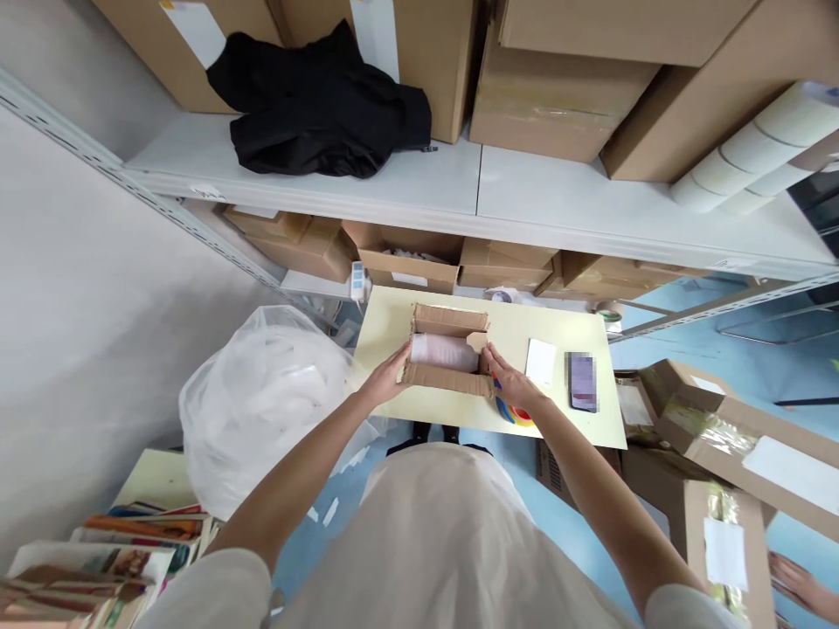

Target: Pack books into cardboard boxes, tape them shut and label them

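A small cardboard box (452, 379) stands on the pale yellow table (393, 314) in front of me, its long flaps raised and its top uncovered. Inside it lies a pale pinkish cylinder-shaped bundle (446, 351), seemingly wrapped; its contents are hidden. My left hand (388, 376) grips the box's left end. At the right end, my right hand (512, 382) holds the box wall near a bent end flap (477, 342). Partly under my right hand and wrist is a round blue, yellow and red object (515, 414), perhaps tape.
A white card (541, 362) and a phone (582, 382) lie on the table's right. Left stands a big clear plastic bag (262, 402). Shelving (446, 179) with boxes and a black garment (321, 109) is ahead. Cartons (721, 489) and another person's hand (796, 581) are at right.
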`<state>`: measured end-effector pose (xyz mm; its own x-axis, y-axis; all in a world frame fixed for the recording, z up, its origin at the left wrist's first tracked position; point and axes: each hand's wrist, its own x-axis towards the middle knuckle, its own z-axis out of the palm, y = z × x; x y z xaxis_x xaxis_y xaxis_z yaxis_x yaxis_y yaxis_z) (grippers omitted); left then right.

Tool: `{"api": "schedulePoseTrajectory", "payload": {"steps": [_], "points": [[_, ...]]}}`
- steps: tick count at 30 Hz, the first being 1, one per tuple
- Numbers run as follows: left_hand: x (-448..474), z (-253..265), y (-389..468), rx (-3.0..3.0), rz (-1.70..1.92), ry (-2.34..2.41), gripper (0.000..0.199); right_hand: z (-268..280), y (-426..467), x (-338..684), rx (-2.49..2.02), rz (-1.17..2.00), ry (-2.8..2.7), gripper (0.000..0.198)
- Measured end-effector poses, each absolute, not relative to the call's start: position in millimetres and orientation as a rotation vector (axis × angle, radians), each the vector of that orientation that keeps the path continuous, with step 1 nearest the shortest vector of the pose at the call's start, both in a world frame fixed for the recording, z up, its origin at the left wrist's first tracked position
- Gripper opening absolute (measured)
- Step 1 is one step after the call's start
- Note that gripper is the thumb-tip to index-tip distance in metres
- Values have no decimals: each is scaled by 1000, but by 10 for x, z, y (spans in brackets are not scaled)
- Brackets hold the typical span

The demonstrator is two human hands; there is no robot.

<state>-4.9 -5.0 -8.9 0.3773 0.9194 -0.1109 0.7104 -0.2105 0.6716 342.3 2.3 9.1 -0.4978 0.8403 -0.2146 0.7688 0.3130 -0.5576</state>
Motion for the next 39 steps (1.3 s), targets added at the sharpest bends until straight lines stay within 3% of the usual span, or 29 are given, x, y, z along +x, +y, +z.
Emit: {"api": "schedulePoseTrajectory", "payload": {"steps": [2,6,12,16,21,23,25,27,31,39], "points": [[26,-143,-69,1964,528,1423,64,85,-3,3419,-1489,929,-2416,90],[105,-174,-240,1874,703,1504,35,44,-110,3447,-1462,973,-2265,56],[237,-153,-310,1682,863,1641,29,27,-51,3292,-1600,914,-1912,33],[348,-180,-161,1470,984,1736,25,11,90,3245,-1696,938,-1829,44],[360,-216,-70,1336,1029,1778,11,48,269,3310,-1607,954,-1889,98],[350,-222,-72,1324,1026,1774,10,104,365,3303,-1507,988,-1894,109],[350,-222,-83,1308,1022,1772,9,169,449,3267,-1446,999,-1880,101],[360,-217,-95,1291,1017,1769,7,218,488,3221,-1423,932,-1915,77],[367,-213,-112,1265,1005,1764,15,205,385,3178,-1390,730,-2133,34],[241,-34,26,1942,781,1730,64,-62,179,3152,-1512,746,-2100,36]]}}
